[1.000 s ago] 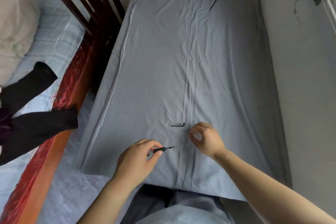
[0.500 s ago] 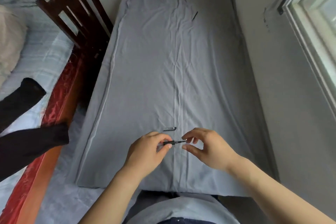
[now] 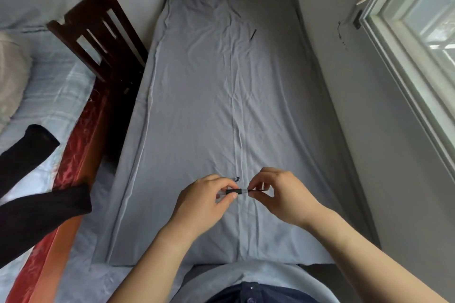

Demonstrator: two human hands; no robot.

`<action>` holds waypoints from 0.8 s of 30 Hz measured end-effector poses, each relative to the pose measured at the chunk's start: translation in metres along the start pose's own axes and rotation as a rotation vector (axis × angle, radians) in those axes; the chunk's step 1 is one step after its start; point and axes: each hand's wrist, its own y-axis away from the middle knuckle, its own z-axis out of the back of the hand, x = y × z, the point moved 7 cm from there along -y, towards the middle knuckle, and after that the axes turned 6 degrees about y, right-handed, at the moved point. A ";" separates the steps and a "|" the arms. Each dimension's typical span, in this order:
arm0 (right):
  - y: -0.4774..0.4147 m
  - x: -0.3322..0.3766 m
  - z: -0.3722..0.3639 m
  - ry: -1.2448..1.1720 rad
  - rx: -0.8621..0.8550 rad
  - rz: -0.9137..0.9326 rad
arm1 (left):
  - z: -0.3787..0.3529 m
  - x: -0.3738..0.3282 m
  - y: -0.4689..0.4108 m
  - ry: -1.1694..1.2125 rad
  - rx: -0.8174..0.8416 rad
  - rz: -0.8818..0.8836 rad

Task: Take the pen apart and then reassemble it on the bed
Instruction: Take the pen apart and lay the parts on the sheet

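Note:
Low over the near part of the grey bed sheet (image 3: 221,106), my left hand (image 3: 204,202) pinches the pen barrel (image 3: 234,191) by its black grip. My right hand (image 3: 280,194) pinches a thin dark part, seemingly the refill (image 3: 257,190), where it meets the barrel's tip. A small silvery pen piece (image 3: 236,178) lies on the sheet just behind my left fingers, partly hidden. Far up the bed lies a thin black stick-like part (image 3: 253,35).
A dark wooden chair (image 3: 98,37) stands at the bed's left side, beside a red-orange wooden frame (image 3: 73,167). Black garments (image 3: 37,204) drape over it. A wall and a window (image 3: 423,44) run along the right. Crumpled sheet bunches at the far end.
My right hand came from the sheet to the barrel tip and now pinches the thin part there. Both hands have closed together; the view has tilted up, showing more of the bed.

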 end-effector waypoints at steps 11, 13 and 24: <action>0.000 -0.001 -0.009 0.023 0.027 -0.006 | -0.001 0.005 0.003 -0.016 0.011 -0.003; 0.001 -0.006 -0.008 0.031 0.024 -0.022 | 0.000 0.008 0.004 -0.018 0.009 0.002; -0.002 -0.083 -0.004 0.097 0.003 -0.171 | 0.008 0.035 0.012 -0.016 -0.026 0.135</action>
